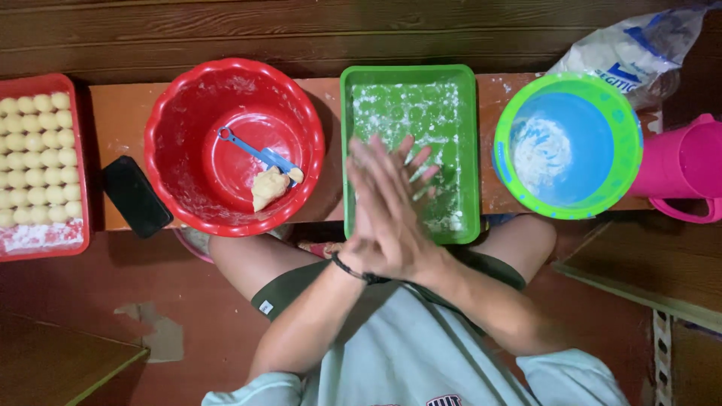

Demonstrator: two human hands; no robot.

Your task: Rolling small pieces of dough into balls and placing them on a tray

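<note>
Left hand (376,218) and right hand (406,203) press palm to palm, fingers straight, grasping nothing visible, over the floured green plastic tray (459,150) on a low orange wooden bench (120,120). Left of the fingers, a round red plastic basin (180,135) holds pale dough (267,188); dark wooden floorboards (226,22) lie beyond.

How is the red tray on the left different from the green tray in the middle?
The red tray is filled with neat rows of pale dough balls; the green tray holds none, only a dusting of white flour. The red tray is cut off by the picture's left edge, while the green tray shows almost whole, partly behind the pressed-together hands. Both are rectangular, rimmed, and rest on the same orange board.
</note>
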